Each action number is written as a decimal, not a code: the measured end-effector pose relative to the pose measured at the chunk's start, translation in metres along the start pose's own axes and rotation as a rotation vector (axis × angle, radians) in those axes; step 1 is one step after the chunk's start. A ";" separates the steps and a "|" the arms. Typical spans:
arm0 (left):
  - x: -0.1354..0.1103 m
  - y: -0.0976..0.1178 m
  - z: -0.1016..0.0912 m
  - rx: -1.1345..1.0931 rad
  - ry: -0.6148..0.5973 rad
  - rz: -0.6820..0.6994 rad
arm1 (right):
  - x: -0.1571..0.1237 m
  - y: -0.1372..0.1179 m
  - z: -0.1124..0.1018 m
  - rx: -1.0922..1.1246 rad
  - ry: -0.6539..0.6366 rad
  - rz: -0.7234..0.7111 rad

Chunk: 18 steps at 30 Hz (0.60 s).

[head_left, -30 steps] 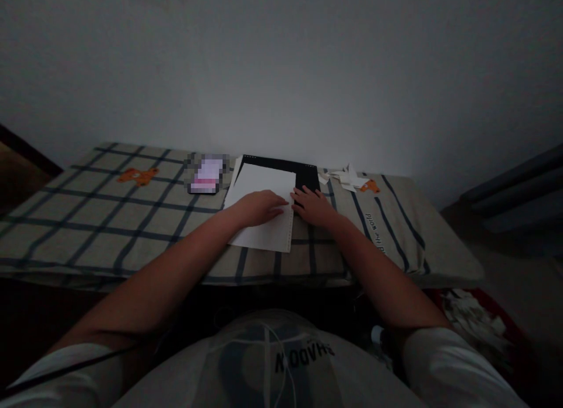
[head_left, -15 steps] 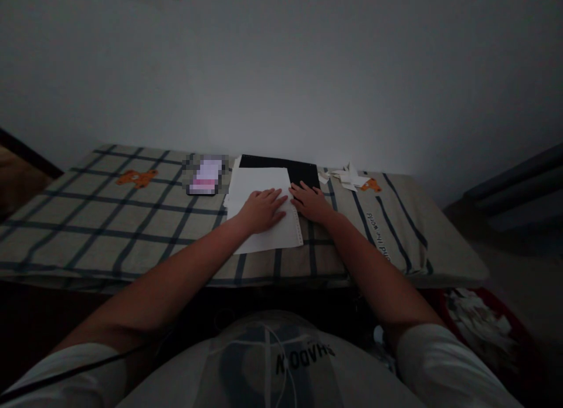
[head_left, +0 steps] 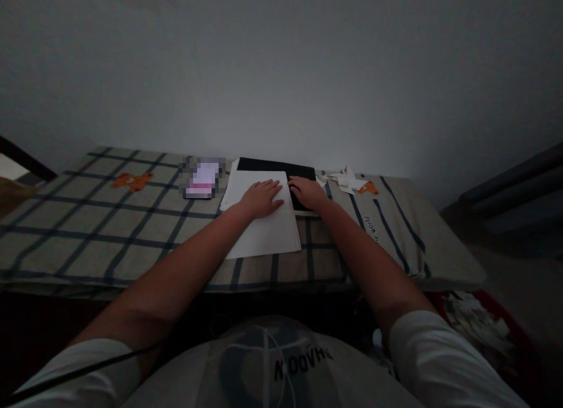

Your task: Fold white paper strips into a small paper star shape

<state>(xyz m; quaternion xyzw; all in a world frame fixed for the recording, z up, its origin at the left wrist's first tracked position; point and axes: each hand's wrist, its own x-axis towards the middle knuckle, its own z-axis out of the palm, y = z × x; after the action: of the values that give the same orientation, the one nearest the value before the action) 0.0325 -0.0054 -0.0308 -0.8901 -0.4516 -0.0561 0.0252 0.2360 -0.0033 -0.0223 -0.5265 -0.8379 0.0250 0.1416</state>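
A white paper sheet (head_left: 268, 238) with a row of small holes down its right edge lies on the checked cloth, overlapping a flat black cover or board (head_left: 272, 164). My left hand (head_left: 263, 198) rests flat on the upper middle of the sheet, fingers spread. Just beyond the sheet's right edge, my right hand (head_left: 308, 192) lies over the black piece, its fingers stretched towards the paper and nothing visible in it. More white paper shows at the left under the top sheet.
A phone (head_left: 203, 179) with a lit, blurred screen lies to the left. Folded or torn white paper pieces (head_left: 347, 179) are at the right. The checked cloth (head_left: 145, 220) covers the table against a wall (head_left: 281, 74). Below right stands a red bin (head_left: 519, 332) with paper scraps.
My right hand has moved slightly up and its fingers have drawn closer together, uncovering the black piece's lower edge. My left hand has shifted slightly up the sheet. The view has tilted a little.
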 end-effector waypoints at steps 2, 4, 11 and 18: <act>0.005 -0.001 -0.004 0.006 0.024 0.000 | 0.013 0.008 0.003 0.018 -0.018 0.007; 0.011 -0.001 -0.008 0.017 0.055 -0.006 | 0.023 0.013 0.006 0.016 -0.046 0.015; 0.025 -0.004 0.010 -0.011 0.154 -0.009 | 0.027 0.009 0.012 -0.061 -0.076 -0.018; 0.027 -0.008 0.015 -0.046 0.095 -0.009 | 0.025 0.009 0.016 -0.120 -0.099 -0.040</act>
<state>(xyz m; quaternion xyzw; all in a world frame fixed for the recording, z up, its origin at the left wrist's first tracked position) 0.0430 0.0225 -0.0427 -0.8847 -0.4527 -0.1086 0.0258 0.2295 0.0248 -0.0344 -0.5155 -0.8542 -0.0022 0.0687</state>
